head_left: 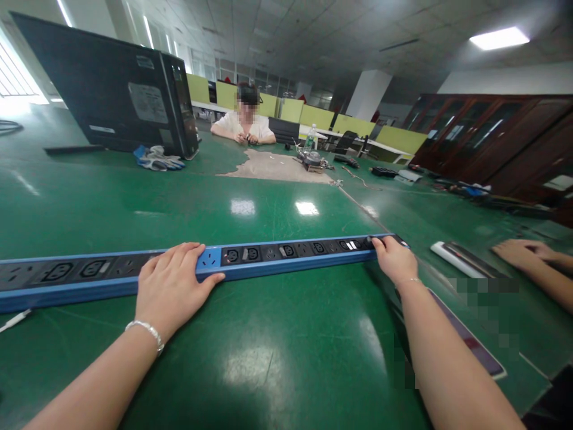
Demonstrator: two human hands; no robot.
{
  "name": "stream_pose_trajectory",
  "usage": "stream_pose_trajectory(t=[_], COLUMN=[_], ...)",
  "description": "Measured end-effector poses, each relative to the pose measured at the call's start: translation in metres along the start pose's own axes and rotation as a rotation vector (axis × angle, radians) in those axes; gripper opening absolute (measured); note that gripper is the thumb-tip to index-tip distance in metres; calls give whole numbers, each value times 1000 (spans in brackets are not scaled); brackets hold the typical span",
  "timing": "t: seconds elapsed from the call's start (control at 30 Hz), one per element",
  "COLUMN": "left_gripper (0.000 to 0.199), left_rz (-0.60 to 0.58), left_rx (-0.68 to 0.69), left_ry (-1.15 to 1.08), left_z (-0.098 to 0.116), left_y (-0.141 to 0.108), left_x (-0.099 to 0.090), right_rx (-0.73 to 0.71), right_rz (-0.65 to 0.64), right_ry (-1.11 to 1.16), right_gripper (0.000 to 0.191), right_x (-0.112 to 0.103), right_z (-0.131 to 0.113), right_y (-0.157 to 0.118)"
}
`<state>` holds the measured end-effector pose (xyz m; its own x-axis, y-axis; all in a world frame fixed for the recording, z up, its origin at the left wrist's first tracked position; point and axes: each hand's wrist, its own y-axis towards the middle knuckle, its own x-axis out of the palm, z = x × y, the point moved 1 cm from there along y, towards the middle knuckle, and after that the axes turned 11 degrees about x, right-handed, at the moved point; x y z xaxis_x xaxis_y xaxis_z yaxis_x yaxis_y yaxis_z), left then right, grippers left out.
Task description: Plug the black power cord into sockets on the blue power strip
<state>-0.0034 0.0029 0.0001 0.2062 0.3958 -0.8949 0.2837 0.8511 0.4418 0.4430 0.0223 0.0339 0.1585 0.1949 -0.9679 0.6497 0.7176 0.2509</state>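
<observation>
A long blue power strip (pixel 286 264) with black socket panels lies across the green table, running out of view at the left. My left hand (pixel 172 280) grips its middle part, fingers over the top and thumb along the near edge, beside a blue socket. At the strip's right end, my right hand (pixel 396 260) is closed around the end, fingers curled. A small dark knob-like piece (pixel 368 241) shows by its fingertips; whether the fingers hold that piece is unclear. Part of the strip's end is hidden behind this hand.
A white cable tip (pixel 18 319) lies near the left edge. Right of my arm are a flat tablet-like device (pixel 474 340), a white-and-black bar (pixel 465 260) and another person's hands (pixel 521 254). Farther back stand a black computer case (pixel 134 89), gloves (pixel 159 158) and a seated person (pixel 244 122).
</observation>
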Motion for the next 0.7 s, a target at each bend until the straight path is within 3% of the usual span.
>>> stream_pose_trajectory(t=[0.3, 0.5, 0.7], left_gripper=[55, 55, 55], left_rz=[9, 15, 20], left_rx=[3, -11, 1], left_ry=[8, -33, -45], left_z=[3, 3, 3], left_y=[-1, -1, -1], left_x=[-2, -1, 0], right_rx=[78, 79, 1], right_rz=[57, 24, -28], right_ry=[27, 28, -38], right_gripper=[59, 58, 55], right_x=[4, 2, -5], right_z=[-1, -2, -2], right_y=[-5, -2, 1])
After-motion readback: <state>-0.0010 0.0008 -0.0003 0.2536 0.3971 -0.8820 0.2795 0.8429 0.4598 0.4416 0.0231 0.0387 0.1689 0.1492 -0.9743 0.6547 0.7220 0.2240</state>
